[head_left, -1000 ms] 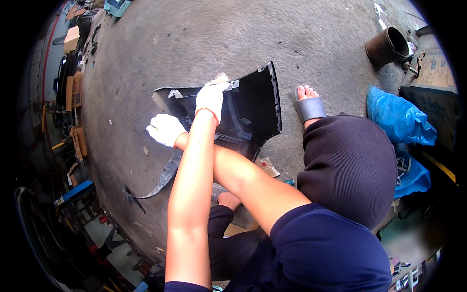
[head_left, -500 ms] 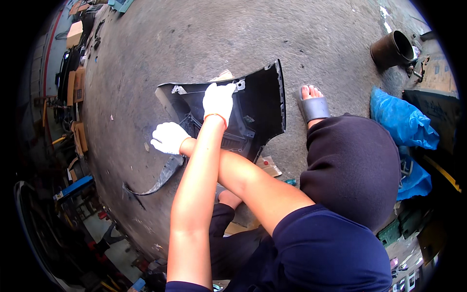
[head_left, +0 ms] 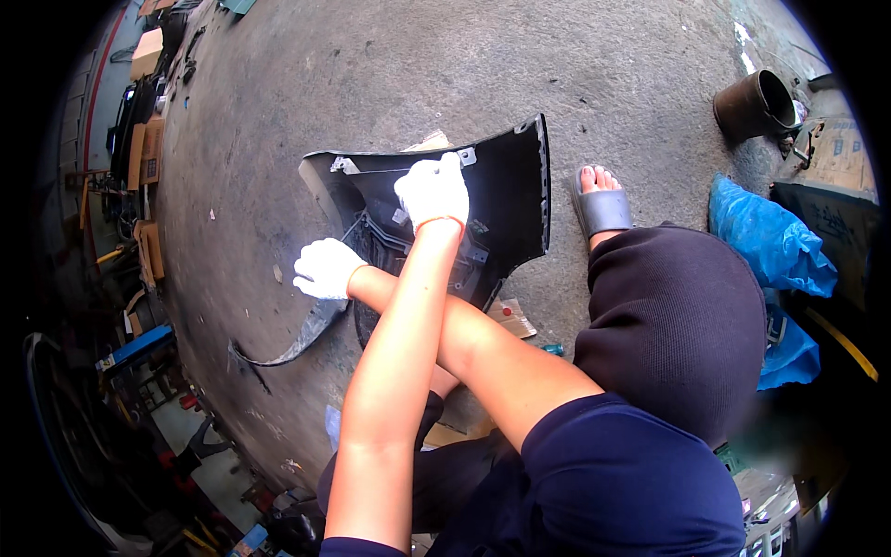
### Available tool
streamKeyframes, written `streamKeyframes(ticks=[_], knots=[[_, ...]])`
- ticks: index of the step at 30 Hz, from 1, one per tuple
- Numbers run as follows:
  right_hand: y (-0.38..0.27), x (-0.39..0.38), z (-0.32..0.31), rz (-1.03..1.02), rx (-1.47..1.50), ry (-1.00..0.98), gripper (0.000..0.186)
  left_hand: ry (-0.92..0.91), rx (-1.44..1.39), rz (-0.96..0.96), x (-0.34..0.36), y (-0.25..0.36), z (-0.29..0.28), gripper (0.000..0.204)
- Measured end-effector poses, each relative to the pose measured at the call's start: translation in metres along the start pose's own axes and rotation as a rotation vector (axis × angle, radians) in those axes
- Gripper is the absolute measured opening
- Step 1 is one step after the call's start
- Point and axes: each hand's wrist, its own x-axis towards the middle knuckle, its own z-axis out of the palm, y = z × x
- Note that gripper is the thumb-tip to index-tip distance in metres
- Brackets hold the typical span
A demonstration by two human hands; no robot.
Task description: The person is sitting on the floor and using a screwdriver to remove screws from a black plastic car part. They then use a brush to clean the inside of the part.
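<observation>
A black, curved car fender point(head_left: 515, 190) lies on the floor with its ribbed inner side up. My forearms cross, the left over the right. My left hand point(head_left: 434, 193), in a white glove, is over the fender's far edge beside a small metal bracket point(head_left: 467, 156). Its fingers are curled, and what they hold, if anything, is hidden. My right hand point(head_left: 327, 267), gloved in white too, is at the fender's left side with its fingers bent inward; I cannot make out anything in them. Below it a thin dark strip point(head_left: 295, 345) curves away along the floor.
Cardboard pieces point(head_left: 512, 318) stick out around the fender. At right are a rusty bucket point(head_left: 754, 104) and blue plastic bags point(head_left: 770, 239). My sandalled foot point(head_left: 601, 204) is right of the fender. Boxes point(head_left: 148, 160) and assorted parts line the left side.
My left hand has moved a little right along the fender's far edge, and its fingers look more curled. My right hand stays about where it was. The whole view has shifted slightly.
</observation>
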Motion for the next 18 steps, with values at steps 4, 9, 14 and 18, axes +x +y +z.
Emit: streamKeyframes(ticks=[4, 9, 14, 18], knots=[[0.006, -0.016, 0.013, -0.025, -0.034, -0.051, 0.033, -0.06, -0.957, -0.4, -0.01, 0.005, 0.005, 0.026], [0.002, -0.022, 0.008, -0.046, 0.032, 0.112, 0.031, -0.16, -1.859, -0.807, -0.017, 0.016, 0.008, 0.033], [-0.021, -0.036, 0.006, -0.148, 0.169, 0.112, 0.031, -0.174, -0.662, -0.009, -0.033, -0.018, 0.024, 0.028], [-0.058, -0.054, 0.019, -0.479, 0.205, -0.043, 0.029, -0.106, -1.506, -0.054, -0.063, -0.021, 0.007, 0.024]])
